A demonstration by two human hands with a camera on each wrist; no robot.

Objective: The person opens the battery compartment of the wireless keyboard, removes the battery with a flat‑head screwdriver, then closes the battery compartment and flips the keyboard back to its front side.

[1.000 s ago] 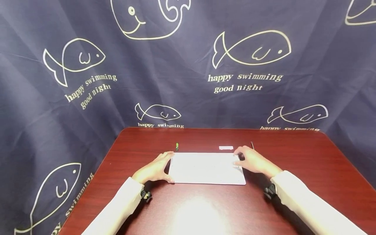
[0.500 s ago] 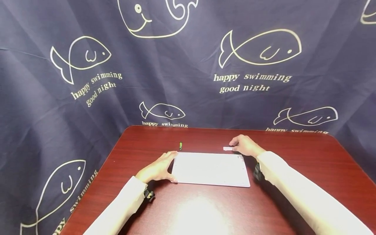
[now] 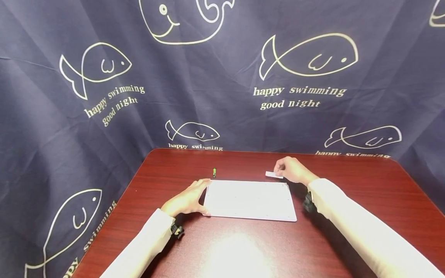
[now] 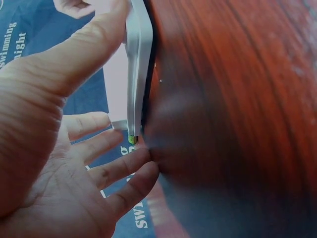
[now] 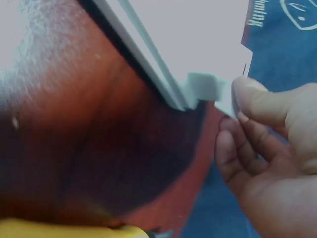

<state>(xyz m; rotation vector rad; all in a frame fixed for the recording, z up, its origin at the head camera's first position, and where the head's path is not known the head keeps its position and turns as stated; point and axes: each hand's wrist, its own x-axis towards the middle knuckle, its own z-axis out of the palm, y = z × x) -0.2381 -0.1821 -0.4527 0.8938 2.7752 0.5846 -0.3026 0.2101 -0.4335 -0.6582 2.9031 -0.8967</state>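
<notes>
From here I see a person at a reddish-brown table [image 3: 365, 208], with a dark curtain [image 3: 229, 88] printed with pale fish and lettering hanging behind it. The white board [image 3: 250, 200] lies flat on the wood in front of them, its long axis running left to right across their body.

The left hand [image 3: 187, 199] spans the board's left short side without clenching: the thumb rests at the near corner and the fingers, spread and nearly straight, reach to the far one. The right hand [image 3: 293, 170] grasps the white strip [image 3: 271, 174], pinching its right end between thumb and fingers. That strip is just beyond the board's far edge, near the right corner; its length runs roughly left to right, the free left end pointing slightly away from the person. Whether it touches the tabletop I can't tell.

Just past the board's far left corner is a small green stick [image 3: 214, 172], its long axis pointing away from the person.

The wrist views bring out the board's thick, layered edge, which looks thin from the head. The right one shows a small pale block [image 5: 204, 85] on the board's corner, close to the pinch, and at the bottom a blurred yellow object [image 5: 69, 230], too indistinct to name; in the head view I can't pick it out.
</notes>
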